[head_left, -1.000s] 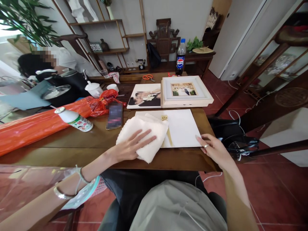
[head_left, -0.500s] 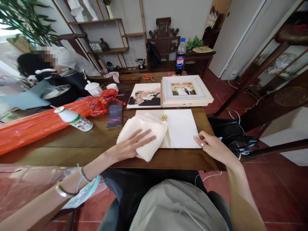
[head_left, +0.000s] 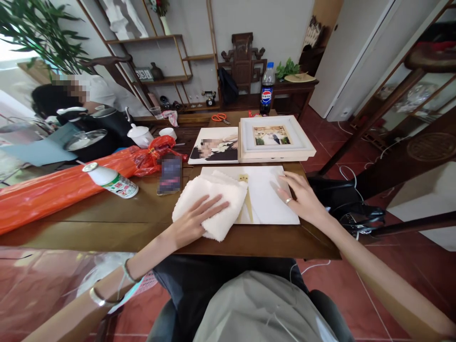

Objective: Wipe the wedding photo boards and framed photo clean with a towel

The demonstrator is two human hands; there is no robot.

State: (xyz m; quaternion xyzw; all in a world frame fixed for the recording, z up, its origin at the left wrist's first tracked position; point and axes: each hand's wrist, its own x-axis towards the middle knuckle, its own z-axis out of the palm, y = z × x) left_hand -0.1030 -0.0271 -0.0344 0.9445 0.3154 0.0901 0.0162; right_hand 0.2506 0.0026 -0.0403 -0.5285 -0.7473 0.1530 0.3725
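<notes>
My left hand (head_left: 195, 221) lies with fingers stretched out and spread on a folded white fluffy cloth (head_left: 204, 187); the thumb does not show clearly. Beneath the cloth is a white panel (head_left: 263, 204), flat on the table, its left part covered. A yellowish hinged piece with a narrow leg (head_left: 249, 204) is on this panel. Over the panel's right side is my right hand (head_left: 301, 197), thumb and fingers apart with nothing between them. Whether its fingertips touch the surface I cannot tell. Behind the panel lie a photo panel (head_left: 228, 148) and a white-framed picture (head_left: 302, 140).
On the wooden table (head_left: 153, 235), a white bottle (head_left: 110, 180) leans against an orange plastic-wrapped bundle (head_left: 64, 178), near a phone (head_left: 170, 175). Orange-handled scissors (head_left: 219, 117) and a cola bottle (head_left: 266, 92) are at the back. Another person (head_left: 96, 92) is at far left.
My right hand has let go of the panel's lower right corner and moved up and slightly left over it, fingers opening. My left hand stays on the cloth.
</notes>
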